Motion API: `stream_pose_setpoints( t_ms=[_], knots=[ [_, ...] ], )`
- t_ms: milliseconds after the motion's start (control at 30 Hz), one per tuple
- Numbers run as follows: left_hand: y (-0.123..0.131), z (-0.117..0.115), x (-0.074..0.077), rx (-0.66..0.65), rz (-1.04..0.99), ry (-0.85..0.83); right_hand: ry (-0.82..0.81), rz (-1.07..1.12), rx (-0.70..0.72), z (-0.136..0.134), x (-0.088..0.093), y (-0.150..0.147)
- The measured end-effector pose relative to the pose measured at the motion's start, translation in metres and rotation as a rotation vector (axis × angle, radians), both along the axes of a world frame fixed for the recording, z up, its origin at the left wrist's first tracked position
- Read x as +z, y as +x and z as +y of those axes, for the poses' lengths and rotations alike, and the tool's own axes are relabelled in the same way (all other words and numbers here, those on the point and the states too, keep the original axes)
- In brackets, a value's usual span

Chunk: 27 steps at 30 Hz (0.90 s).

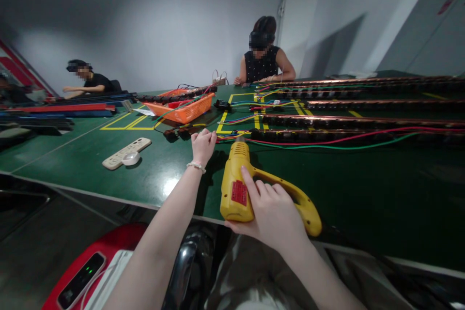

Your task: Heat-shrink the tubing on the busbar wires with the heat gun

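**The right hand (276, 213) grasps a yellow plastic heat gun (230, 177) at a green table (76, 155)**

At far left, a person in a black top (99, 81) sits beyond long red and dark bars (80, 108). Near left, below the table's edge, is a rounded red object (118, 237) with a glossy black panel (82, 281) showing green lights. On the table's left part lies a long beige strip (116, 156), a round white roll (131, 158) against it. Farther right and back stands an orange plastic basket (185, 111).

In the middle, the left hand (204, 146), wearing a pale beaded bracelet (196, 167), is clenched, its fingertips at thin red wires (225, 139); whether it pinches them cannot be told. Just right, the heat gun points toward the far side, its metal nozzle (240, 139) near the wires. The right hand wraps its body, index finger extended beside a red label (239, 193).

At far centre-right sits another person in a dotted black sleeveless top (263, 65). On the right, long dark bars with copper-coloured edges (363, 105) lie side by side.
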<state>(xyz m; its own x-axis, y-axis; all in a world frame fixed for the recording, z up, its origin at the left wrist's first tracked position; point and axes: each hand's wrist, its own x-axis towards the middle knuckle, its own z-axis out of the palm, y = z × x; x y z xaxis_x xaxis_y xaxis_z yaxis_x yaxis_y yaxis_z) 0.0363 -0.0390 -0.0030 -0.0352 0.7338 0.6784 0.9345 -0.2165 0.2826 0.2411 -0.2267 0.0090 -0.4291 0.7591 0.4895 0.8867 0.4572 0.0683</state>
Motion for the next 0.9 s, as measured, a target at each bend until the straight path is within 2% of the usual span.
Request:
stream_pose_setpoints(
  t_ms=[200, 400, 733, 900],
  knots=[
    [-0.001, 0.001, 0.001, -0.017, -0.003, -0.04, -0.079, 0.005, 0.105, 0.004, 0.002, -0.018],
    [-0.006, 0.005, -0.002, -0.072, -0.006, -0.041, -0.069, -0.006, 0.152, 0.005, 0.003, -0.021],
    [-0.01, 0.004, -0.003, -0.084, -0.003, -0.049, -0.072, 0.033, 0.212, 0.009, 0.003, -0.007],
    [-0.009, 0.001, 0.0, -0.054, 0.033, -0.049, -0.072, 0.033, 0.188, 0.011, 0.003, 0.009]
  ],
)
